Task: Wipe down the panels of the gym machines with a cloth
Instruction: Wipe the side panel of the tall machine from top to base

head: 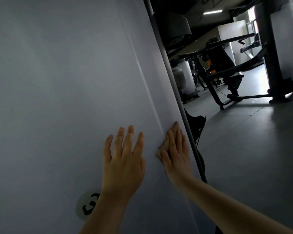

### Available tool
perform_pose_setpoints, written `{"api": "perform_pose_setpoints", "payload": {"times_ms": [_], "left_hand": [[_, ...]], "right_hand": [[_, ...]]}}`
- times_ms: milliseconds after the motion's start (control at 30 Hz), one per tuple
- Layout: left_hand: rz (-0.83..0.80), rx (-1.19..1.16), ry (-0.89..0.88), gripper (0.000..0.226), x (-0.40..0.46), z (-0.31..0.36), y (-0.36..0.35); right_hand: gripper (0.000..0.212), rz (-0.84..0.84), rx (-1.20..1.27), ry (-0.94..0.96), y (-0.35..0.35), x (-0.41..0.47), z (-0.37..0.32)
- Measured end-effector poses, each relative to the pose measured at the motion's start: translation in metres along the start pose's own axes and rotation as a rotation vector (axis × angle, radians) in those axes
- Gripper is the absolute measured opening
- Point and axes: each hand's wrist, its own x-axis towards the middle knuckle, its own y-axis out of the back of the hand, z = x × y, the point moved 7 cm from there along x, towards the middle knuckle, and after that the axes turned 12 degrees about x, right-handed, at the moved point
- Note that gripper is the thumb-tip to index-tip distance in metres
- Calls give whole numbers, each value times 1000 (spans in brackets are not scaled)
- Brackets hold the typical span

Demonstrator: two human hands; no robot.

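a round white sticker [85,206] with a black mark sits low on the pale surface. beyond its right edge, dark exercise machines [227,70] stand on a grey floor [260,149]; a ceiling light [212,12] glows.

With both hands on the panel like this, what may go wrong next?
1. The cloth is small and sits at the panel edge under the right hand; it may slip off past the dark frame.
2. The bare left hand lies flat on the panel and may leave prints.
3. Wiping may lift the round sticker.
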Motion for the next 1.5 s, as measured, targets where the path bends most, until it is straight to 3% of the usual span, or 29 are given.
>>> {"api": "perform_pose_setpoints", "payload": {"times_ms": [133,233,400,533,700,833,967,1100,1233,1300,1400,1500], "left_hand": [[2,-7,3,50,2,1,-1],[-7,6,3,50,2,1,-1],[4,18,-4,50,1,2,-1],[25,22,-2,49,1,3,-1],[33,19,-12,49,1,3,0],[18,25,-15,50,1,3,0],[21,35,-16,50,2,4,0],[40,33,-11,50,2,3,0],[47,42,-20,49,2,4,0],[50,45,-19,49,2,4,0],[44,51,-23,49,2,5,0],[53,58,-27,48,1,5,-1]], "right_hand": [[62,82,59,64,34,87,-46],[66,88,142,36,45,114,-31],[72,117,342,-254,30,50,56],[73,112,270,-320,12,5,48],[58,19,81,134,25,60,-79],[61,94,46,260,35,87,-92],[66,155,197,9,38,82,-25],[65,213,303,-176,15,21,55],[70,207,421,-643,-17,-51,154],[63,227,448,-751,-22,-55,160],[69,288,442,-699,-7,-27,113],[81,231,378,-425,2,-1,38]]}}
